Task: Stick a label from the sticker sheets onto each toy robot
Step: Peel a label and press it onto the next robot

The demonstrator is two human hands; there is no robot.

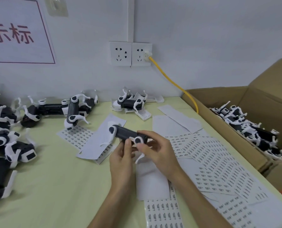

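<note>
Head view, centre of frame: both hands are on one toy robot (126,133), held over the papers on the table. The left hand (121,156) curls under it, thumb pressed up against the dark body. The right hand (158,149) grips the near end by the round white leg joint.

This looks like the press-on step, though any label there is too small to make out. The next move calls for a firm rub flat, then a fresh label from the sticker sheets (219,163) just right of the hands. More robots wait in the cardboard box (219,94) at far right and in the pile (8,134) at left.
</note>
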